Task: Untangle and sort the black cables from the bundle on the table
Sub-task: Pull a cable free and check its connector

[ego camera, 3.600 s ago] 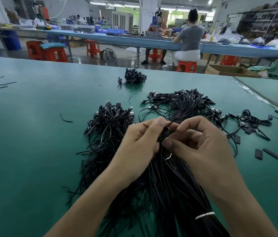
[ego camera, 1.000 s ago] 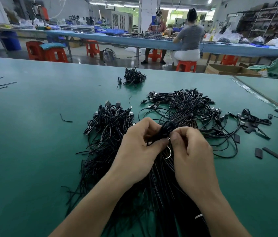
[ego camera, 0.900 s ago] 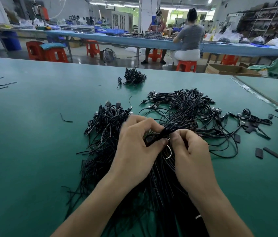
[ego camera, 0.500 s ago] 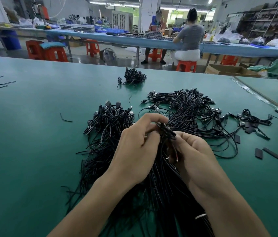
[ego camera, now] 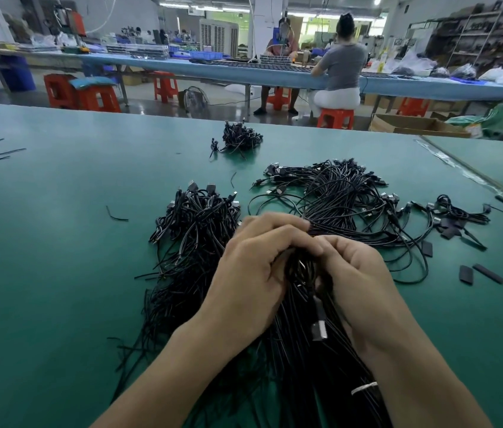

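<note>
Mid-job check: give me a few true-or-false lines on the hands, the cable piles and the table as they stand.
The left hand and right hand both grip black cables. True.
A small cable pile lies far beyond the hands. True.
The table is red. False: it is green.
The flat black pieces lie left of the hands. False: they lie to the right.

A green table carries black cable heaps, a small far bundle and flat black strips
</note>
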